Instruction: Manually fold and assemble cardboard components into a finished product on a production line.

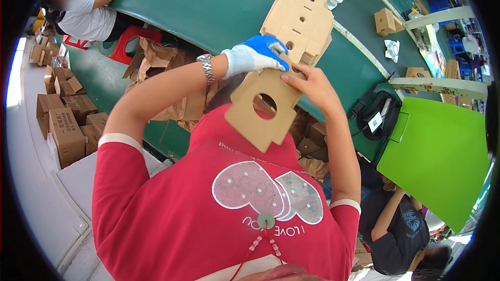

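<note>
A flat cardboard box blank (276,127) with a round hole hangs tilted in front of my chest. My left hand (260,54), in a blue-and-white glove with a watch at the wrist, is closed on its upper edge. My bare right hand (311,84) grips the same edge from the right, thumb on the near face. Part of the left fingers is hidden behind the glove's back. Just beyond both hands, on the green table (208,13), lies a stack of flat cardboard blanks (296,23) with small round holes.
Brown paper (156,57) and a red stool (134,41) are at left, with cartons (66,132) beyond. A person (86,18) sits far left; another (403,224) works lower right beside a green panel (432,156). A black device (379,117) and small box (385,22) stand right.
</note>
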The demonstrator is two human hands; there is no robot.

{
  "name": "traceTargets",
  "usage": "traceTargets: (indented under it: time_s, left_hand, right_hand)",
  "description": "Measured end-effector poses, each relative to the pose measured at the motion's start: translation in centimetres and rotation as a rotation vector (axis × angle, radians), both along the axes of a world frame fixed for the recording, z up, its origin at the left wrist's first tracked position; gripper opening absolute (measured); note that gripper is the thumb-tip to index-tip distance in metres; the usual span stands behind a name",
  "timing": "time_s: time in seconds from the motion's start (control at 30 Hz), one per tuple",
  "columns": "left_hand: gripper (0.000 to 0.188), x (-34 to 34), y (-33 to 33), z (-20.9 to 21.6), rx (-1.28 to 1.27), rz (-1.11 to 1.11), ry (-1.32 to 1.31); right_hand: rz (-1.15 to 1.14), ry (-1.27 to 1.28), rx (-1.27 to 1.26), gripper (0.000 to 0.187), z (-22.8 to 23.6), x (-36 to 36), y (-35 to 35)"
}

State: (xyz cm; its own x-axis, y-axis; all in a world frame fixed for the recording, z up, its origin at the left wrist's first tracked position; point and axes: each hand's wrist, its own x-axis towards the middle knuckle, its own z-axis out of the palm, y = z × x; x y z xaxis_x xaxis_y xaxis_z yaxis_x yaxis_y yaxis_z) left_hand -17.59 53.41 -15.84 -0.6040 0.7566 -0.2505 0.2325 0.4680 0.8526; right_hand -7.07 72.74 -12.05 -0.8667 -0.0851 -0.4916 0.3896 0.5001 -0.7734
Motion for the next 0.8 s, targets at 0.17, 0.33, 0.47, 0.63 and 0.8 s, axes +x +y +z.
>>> traceTargets:
  time_s: [0.17, 0.33, 0.47, 0.63, 0.8]
  left_hand:
    - [0.046, -2.8, -1.0, -3.6, 0.276, 0.412, -0.66]
    - [0.065, 1.7, -7.7, -10.3, 0.494, 0.618, -0.168]
    - [0.1, 6.3, -5.7, -7.2, 0.427, 0.353, 0.133]
    - [0.114, 3.7, 1.9, -3.8, 0.49, 0.427, 0.317]
    - [0.106, -0.5, 4.0, -3.1, 0.339, 0.25, 0.488]
  right_hand:
    - [-0.379, 0.27, 0.026, 0.045, -9.1, -3.1, -0.5]
    - [-0.594, 0.534, 0.327, 0.037, -11.5, -3.0, -3.2]
    - [-0.665, 0.422, 0.31, 0.033, -11.7, -3.0, -3.4]
    - [-0.611, 0.611, 0.363, 0.03, -12.6, -3.3, -3.4]
    - [-0.596, 0.446, 0.344, 0.029, -11.3, -4.3, -1.4]
